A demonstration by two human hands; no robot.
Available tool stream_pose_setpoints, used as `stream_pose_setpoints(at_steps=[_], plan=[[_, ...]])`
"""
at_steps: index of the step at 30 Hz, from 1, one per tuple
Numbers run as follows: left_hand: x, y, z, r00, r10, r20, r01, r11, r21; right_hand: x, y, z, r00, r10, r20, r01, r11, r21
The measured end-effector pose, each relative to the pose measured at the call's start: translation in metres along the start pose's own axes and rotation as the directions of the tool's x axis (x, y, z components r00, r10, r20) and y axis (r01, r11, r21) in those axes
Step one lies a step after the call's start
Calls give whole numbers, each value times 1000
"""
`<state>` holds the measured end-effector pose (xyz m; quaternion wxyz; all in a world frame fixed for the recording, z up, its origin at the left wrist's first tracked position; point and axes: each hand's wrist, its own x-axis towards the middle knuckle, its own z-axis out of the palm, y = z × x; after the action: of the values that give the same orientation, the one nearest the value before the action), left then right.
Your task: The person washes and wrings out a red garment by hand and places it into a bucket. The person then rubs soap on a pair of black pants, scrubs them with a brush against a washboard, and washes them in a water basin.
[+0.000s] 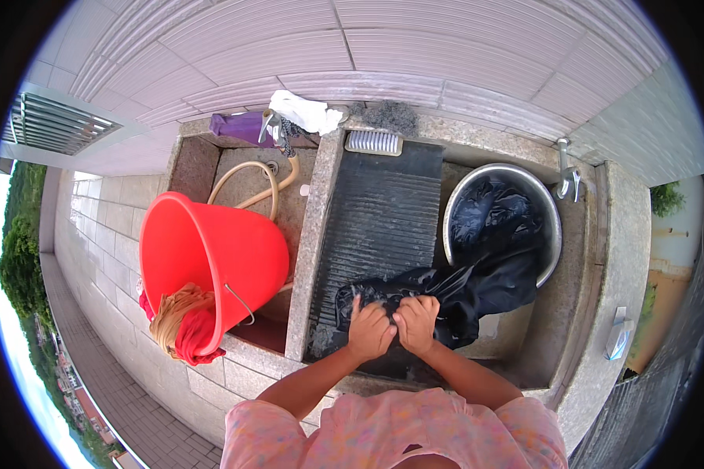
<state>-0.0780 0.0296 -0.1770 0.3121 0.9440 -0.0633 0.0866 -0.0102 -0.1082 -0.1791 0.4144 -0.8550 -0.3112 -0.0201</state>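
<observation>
A wet black garment point(493, 281) runs from a round metal basin point(557, 234) on the right onto a ridged dark washboard slab point(387, 217). On the slab's lower part, my left hand point(371, 331) is closed on the bunched cloth. Close beside it, my right hand point(416, 322) grips the same garment, its fingers curled. More dark wet cloth point(493, 211) lies inside the basin. A scrubbing brush with pale bristles point(374, 142) rests at the slab's top edge, away from both hands.
A red bucket point(246, 252) lies tilted over the left sink, with tan and red cloths point(182, 316) at its mouth. Behind it are a beige hose point(276, 187) and a tap point(274, 126). Another tap point(568, 176) stands right of the basin. A carton point(620, 334) sits on the right ledge.
</observation>
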Motion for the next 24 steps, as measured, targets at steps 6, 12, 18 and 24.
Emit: stream_pose_setpoints(at_steps=[6,12,18,24], plan=[[178,-71,7,956,-275,-102,291,928,234,167,54,29,921,388,-33,-351,790,-503],[136,-24,-32,680,-698,223,664,716,215,100,24,11,846,533,7,-527,839,-135],[15,-6,-4,962,-205,-182,198,979,-55,8,-13,7,998,51,38,-50,999,-19],[174,-70,-12,869,-494,-12,472,822,318,162,44,42,965,255,-67,-255,837,-483]])
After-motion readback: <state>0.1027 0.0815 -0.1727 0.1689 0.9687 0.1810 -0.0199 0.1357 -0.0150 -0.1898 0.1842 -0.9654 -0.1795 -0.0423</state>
